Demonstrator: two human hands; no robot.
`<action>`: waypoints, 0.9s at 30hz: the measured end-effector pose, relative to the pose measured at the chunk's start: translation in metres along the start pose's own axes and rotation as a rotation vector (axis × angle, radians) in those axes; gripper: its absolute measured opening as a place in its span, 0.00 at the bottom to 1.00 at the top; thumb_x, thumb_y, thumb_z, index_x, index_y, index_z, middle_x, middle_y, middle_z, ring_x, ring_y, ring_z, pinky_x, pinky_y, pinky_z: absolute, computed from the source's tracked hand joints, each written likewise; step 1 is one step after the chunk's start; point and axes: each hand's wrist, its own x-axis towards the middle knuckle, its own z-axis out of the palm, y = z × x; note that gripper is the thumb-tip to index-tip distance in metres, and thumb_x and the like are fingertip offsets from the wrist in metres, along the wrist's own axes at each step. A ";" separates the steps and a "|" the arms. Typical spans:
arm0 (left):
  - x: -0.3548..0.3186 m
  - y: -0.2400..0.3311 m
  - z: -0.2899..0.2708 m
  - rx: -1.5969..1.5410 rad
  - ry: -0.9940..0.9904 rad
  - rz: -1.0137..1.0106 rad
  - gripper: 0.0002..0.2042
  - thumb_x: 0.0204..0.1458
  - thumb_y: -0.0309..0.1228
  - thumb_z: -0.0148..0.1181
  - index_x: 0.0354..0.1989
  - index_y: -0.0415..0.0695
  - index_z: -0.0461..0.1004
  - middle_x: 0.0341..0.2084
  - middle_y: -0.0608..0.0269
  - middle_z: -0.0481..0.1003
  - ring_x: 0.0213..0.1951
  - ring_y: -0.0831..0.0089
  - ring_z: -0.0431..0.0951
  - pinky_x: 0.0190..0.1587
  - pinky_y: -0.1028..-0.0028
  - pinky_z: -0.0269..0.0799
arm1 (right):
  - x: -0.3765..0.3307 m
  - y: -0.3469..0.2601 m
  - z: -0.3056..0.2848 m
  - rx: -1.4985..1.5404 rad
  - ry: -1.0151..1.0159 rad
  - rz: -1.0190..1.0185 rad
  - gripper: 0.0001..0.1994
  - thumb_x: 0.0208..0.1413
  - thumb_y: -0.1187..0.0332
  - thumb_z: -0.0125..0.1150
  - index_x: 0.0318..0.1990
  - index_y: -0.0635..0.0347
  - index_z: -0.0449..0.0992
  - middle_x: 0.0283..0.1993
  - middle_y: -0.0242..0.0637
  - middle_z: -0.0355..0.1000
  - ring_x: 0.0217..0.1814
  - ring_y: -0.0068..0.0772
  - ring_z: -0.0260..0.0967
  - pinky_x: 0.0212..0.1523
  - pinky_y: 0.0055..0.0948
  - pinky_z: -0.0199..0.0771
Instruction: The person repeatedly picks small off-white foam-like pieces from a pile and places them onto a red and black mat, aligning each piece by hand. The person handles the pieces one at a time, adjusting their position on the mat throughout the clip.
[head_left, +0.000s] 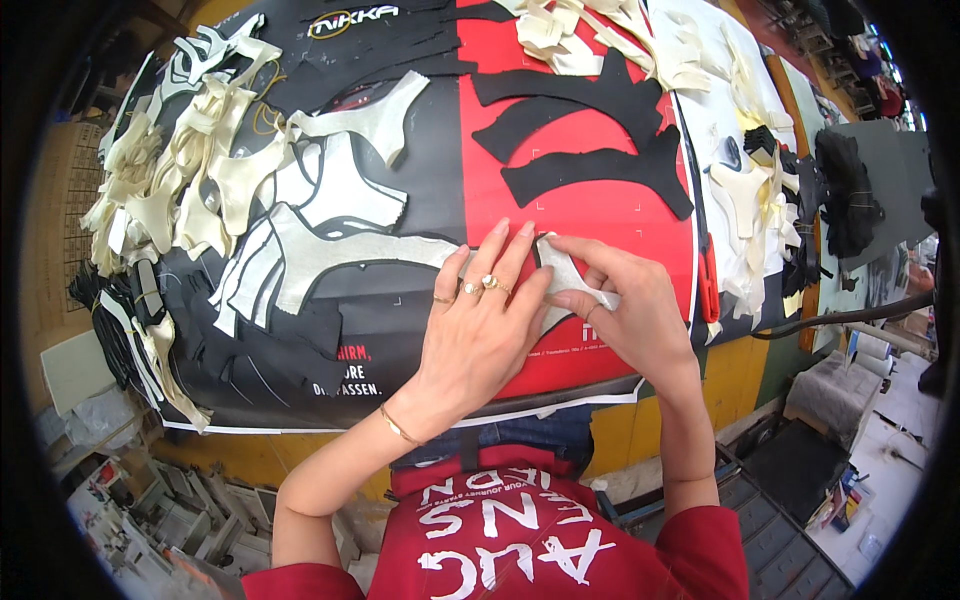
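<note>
A pale grey cut fabric piece (572, 270) is pinched between the thumb and fingers of my right hand (635, 308). My left hand (485, 325) lies beside it with stretched fingers, pressing on a black-edged strip that lies on the sheet. That hand wears rings and a bracelet. From under its fingers a long whitish curved fabric piece (385, 248) with black edging runs left. What lies directly beneath the left palm is hidden. Beyond my hands, black curved fabric pieces (600, 178) rest on the red half of the sheet.
A black and red printed sheet (430, 330) covers the table. Piles of cream fabric pieces (190, 170) lie at the left, with more cream pieces (740, 195) at the right. Black strips (150, 300) are bundled near the left edge. A dark cable (850, 318) crosses at the right.
</note>
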 end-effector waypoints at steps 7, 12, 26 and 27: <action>0.028 0.040 -0.053 -1.008 -0.303 -0.089 0.16 0.54 0.26 0.64 0.51 0.43 0.76 0.52 0.56 0.75 0.48 0.54 0.77 0.53 0.63 0.69 | 0.005 0.002 -0.011 -0.142 -0.164 0.002 0.25 0.54 0.64 0.68 0.61 0.47 0.75 0.33 0.42 0.76 0.37 0.48 0.76 0.37 0.43 0.74; 0.063 0.108 -0.088 -1.214 -0.207 0.281 0.10 0.52 0.28 0.61 0.41 0.41 0.75 0.38 0.56 0.75 0.39 0.59 0.78 0.45 0.62 0.72 | 0.006 -0.003 -0.006 -0.155 -0.154 0.078 0.26 0.54 0.62 0.70 0.61 0.47 0.75 0.31 0.39 0.71 0.34 0.42 0.70 0.35 0.40 0.70; 0.029 0.124 -0.068 -0.798 0.200 0.558 0.08 0.47 0.29 0.54 0.34 0.40 0.72 0.30 0.58 0.69 0.39 0.62 0.72 0.46 0.65 0.64 | 0.006 0.003 -0.001 -0.063 -0.064 -0.031 0.31 0.49 0.70 0.74 0.63 0.54 0.73 0.23 0.37 0.60 0.25 0.28 0.57 0.29 0.29 0.63; 0.028 0.124 -0.071 -0.780 0.184 0.563 0.08 0.48 0.29 0.54 0.35 0.40 0.72 0.31 0.58 0.70 0.39 0.62 0.73 0.46 0.64 0.65 | 0.005 0.003 -0.003 -0.056 -0.086 0.034 0.31 0.49 0.71 0.74 0.64 0.55 0.73 0.23 0.36 0.59 0.24 0.27 0.56 0.28 0.29 0.61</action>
